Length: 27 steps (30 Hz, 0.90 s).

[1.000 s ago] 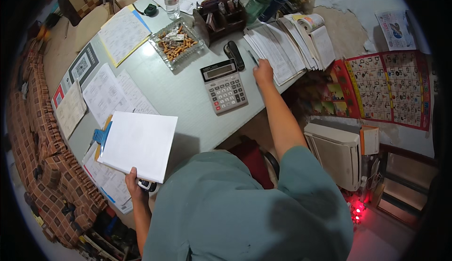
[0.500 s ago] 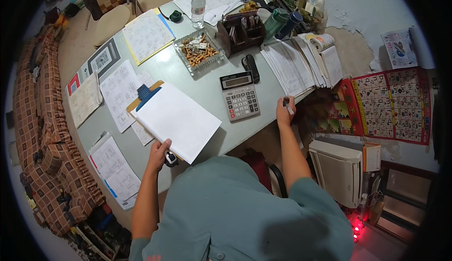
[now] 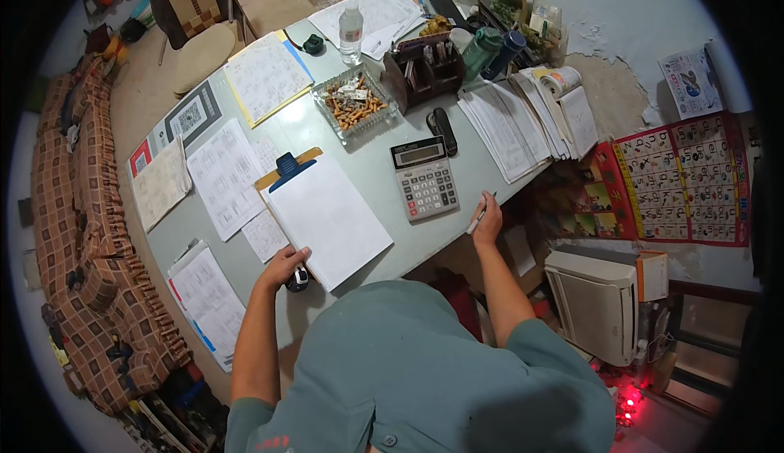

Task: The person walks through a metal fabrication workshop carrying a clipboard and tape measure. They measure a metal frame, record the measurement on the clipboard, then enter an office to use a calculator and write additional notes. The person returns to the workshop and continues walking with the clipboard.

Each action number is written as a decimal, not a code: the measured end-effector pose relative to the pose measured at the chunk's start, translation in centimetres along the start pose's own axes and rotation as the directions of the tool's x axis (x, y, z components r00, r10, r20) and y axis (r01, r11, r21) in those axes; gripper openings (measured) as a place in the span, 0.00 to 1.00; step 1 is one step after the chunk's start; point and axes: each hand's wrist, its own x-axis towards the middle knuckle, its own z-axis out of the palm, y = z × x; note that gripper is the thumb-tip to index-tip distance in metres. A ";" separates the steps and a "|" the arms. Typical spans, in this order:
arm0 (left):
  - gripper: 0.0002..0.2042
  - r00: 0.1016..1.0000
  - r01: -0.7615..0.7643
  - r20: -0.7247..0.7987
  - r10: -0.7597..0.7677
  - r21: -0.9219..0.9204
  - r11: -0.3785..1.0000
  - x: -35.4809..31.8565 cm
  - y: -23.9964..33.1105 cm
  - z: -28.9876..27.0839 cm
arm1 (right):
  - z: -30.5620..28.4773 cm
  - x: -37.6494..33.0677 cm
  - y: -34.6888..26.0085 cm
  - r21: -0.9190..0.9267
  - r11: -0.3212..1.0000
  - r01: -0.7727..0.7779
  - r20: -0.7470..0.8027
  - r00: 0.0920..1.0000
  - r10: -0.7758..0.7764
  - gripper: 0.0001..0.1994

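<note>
A clipboard [image 3: 286,177] with a blue clip and a stack of blank white paper [image 3: 331,223] lies on the glass-topped desk [image 3: 327,155] in front of me. My left hand [image 3: 282,268] grips its near left edge, thumb over the paper and the other fingers hidden. Right beside that hand, at the desk's near side, is a black-and-white tape measure [image 3: 299,278]. In my right hand [image 3: 488,223] a slim pen [image 3: 477,223] is pinched, just off the desk's near right edge. A grey calculator [image 3: 426,187] sits between the clipboard and my right hand.
A glass ashtray [image 3: 353,110] full of cigarette butts stands mid-desk, with a water bottle [image 3: 350,32] behind it. A brown organizer [image 3: 423,69], a black stapler [image 3: 442,131] and stacked papers [image 3: 510,122] are at the right. Drawing sheets [image 3: 229,171] cover the left side.
The clipboard, which was slightly raised, has come down onto the desk with my left hand still on it. My right hand has turned, so the pen now shows more clearly. The view has shifted slightly.
</note>
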 end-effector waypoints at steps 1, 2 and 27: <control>0.21 0.999 0.008 -0.034 -0.007 0.030 1.000 0.1 -0.2 -0.2 | 0.3 -0.3 0.2 -0.001 1.000 -0.011 0.024 1.000 0.011 0.11; 0.21 0.998 0.018 -0.067 -0.014 0.059 0.998 0.2 -0.4 -0.3 | 0.5 -0.6 0.4 -0.014 1.000 0.003 0.035 0.999 -0.003 0.11; 0.22 0.714 0.409 -0.697 0.066 0.491 0.769 -4.6 -3.9 -1.2 | 0.8 -2.4 0.2 -0.048 0.998 0.027 0.176 0.984 -0.018 0.15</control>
